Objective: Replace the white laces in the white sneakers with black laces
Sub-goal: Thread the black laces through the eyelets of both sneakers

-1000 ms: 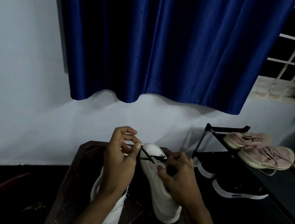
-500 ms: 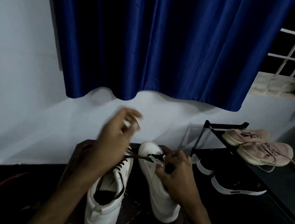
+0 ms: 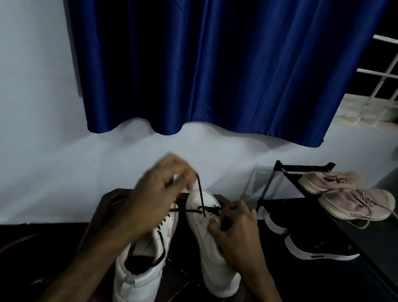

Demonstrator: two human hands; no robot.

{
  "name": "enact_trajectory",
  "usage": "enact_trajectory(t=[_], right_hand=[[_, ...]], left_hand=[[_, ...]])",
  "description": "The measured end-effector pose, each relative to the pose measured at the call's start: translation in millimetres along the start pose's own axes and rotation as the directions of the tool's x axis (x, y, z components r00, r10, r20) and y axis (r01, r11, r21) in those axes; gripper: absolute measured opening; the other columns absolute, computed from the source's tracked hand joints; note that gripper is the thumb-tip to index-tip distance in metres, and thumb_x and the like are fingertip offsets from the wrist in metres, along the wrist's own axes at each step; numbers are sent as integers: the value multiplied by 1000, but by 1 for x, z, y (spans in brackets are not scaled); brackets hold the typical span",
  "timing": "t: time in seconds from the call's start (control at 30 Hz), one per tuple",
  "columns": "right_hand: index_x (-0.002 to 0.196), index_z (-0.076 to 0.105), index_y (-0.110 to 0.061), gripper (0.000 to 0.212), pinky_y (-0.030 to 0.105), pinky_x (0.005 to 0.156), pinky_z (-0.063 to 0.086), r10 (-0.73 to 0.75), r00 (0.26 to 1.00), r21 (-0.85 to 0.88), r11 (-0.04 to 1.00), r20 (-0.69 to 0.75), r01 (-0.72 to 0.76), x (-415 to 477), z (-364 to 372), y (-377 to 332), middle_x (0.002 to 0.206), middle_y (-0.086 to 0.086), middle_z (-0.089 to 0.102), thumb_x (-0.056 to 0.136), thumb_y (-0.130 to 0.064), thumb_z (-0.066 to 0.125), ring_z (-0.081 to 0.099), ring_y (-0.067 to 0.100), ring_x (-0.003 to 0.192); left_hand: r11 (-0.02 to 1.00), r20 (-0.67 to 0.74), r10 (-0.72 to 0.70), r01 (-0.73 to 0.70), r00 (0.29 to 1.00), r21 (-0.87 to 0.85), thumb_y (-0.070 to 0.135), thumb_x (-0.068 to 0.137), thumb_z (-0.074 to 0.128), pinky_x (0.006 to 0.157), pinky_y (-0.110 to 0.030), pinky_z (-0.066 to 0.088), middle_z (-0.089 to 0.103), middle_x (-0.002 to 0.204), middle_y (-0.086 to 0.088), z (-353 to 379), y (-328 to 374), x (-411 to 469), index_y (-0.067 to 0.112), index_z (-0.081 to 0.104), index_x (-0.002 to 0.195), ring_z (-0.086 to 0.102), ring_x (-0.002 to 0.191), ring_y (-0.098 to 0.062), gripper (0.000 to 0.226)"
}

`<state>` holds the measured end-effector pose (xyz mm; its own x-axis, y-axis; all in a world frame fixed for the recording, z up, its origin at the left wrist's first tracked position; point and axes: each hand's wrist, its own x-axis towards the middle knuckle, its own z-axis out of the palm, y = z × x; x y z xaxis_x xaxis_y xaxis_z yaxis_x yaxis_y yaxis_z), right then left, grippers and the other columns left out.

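Left hand: the left hand (image 3: 160,196) is raised at centre frame, just above the toes of the shoes; its fingers are curled and pinch the upper end of the black lace (image 3: 200,195). The hand is motion-blurred.
Black lace: it runs taut from those fingertips down to the lowest eyelets of the sneaker in hand (image 3: 214,264), where a short stretch crosses the toe end.
Right hand: the right hand (image 3: 236,232) sits right of centre, fingers curled over the eyelet area and thumb pressed to the shoe's side, gripping the sneaker in hand. Whether it also pinches the lace's other end I cannot tell.
Sneaker in hand: white, toe pointing to the wall, lower centre of the frame.
Laced sneaker: the laced sneaker (image 3: 138,285) stands just to the left of it, white, with black lacing up its front, partly hidden by the left forearm.
Support: both shoes rest on a dark wooden stool (image 3: 102,204).
Backdrop: a blue curtain (image 3: 204,52) hangs across the upper frame over a pale wall (image 3: 24,106).
Right edge: a black shoe rack (image 3: 302,167) carries pink shoes (image 3: 356,201) on top and black shoes (image 3: 318,249) below.
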<state>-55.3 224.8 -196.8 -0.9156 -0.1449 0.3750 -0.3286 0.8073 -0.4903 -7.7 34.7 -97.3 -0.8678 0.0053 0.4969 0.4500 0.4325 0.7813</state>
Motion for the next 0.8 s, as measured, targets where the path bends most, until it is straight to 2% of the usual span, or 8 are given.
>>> enact_trajectory(t=[0.1, 0.2, 0.4, 0.47, 0.5, 0.6, 0.7, 0.8], right_hand=[[65, 56, -18, 43, 41, 81, 43, 16, 1000, -17, 1000, -4, -16, -2, -1, -3, 94, -7, 48, 71, -56, 36, 46, 21, 94], [67, 58, -18, 47, 40, 81, 43, 20, 1000, -27, 999, 15, -20, -2, -3, -5, 95, -7, 48, 71, -57, 33, 46, 21, 94], [68, 59, -18, 47, 38, 78, 44, 42, 999, -53, 998, 19, -41, -2, -6, -8, 94, -8, 47, 70, -56, 32, 46, 21, 92], [70, 60, -16, 46, 38, 77, 44, 49, 998, -61, 997, 30, -47, -4, -9, -12, 96, -6, 47, 72, -55, 35, 45, 22, 93], [72, 61, -15, 43, 38, 77, 44, 56, 998, -64, 997, 40, -54, -4, -10, -13, 97, -5, 47, 75, -52, 40, 43, 22, 94], [77, 61, -13, 30, 40, 75, 45, 77, 996, -81, 994, 53, -72, -4, -12, -17, 102, -3, 47, 82, -41, 52, 40, 23, 96], [81, 63, -11, 27, 40, 76, 46, 89, 995, -113, 990, 41, -84, -4, -12, -18, 103, -2, 47, 85, -37, 56, 40, 24, 98], [77, 63, -12, 34, 39, 76, 45, 65, 996, -145, 988, 56, -56, -4, -13, -17, 98, -3, 48, 83, -44, 52, 45, 25, 96]], left_hand=[[854, -181, 26, -116, 983, -507, 13, 97, 42, 56, -18, 29, 62, 89, 13, -35, 55, 8, 25, 61, 73, 43, 63, -3, 33], [602, -248, 109, -263, 962, -754, 22, 102, 31, 47, -16, 25, 60, 82, 12, -58, 91, 8, 26, 47, 75, 37, 59, -3, 32], [525, -52, -91, 4, 994, -851, 34, 95, 41, 45, -20, 13, 33, 60, 10, -27, 83, -1, 25, 45, 65, 20, 53, -5, 32], [466, -67, -111, -8, 992, -885, 28, 101, 34, 47, -21, 15, 25, 61, 9, -33, 87, 1, 26, 41, 65, 15, 56, -8, 37], [477, -101, -86, -48, 991, -878, 23, 103, 29, 48, -21, 19, 23, 63, 8, -40, 90, 3, 26, 37, 68, 16, 57, -9, 37], [676, -201, -60, -108, 978, -729, 13, 104, 30, 46, -15, 31, 20, 66, 7, -63, 93, 7, 23, 24, 72, 23, 55, -7, 34], [464, -113, 49, -123, 992, -877, 23, 93, 37, 46, -25, 20, 19, 57, 7, -49, 104, -6, 25, 30, 62, 20, 55, -10, 32], [453, -107, -13, -90, 994, -887, 28, 83, 41, 46, -27, 11, 15, 52, 7, -31, 93, -16, 25, 33, 51, 12, 54, -11, 33]])
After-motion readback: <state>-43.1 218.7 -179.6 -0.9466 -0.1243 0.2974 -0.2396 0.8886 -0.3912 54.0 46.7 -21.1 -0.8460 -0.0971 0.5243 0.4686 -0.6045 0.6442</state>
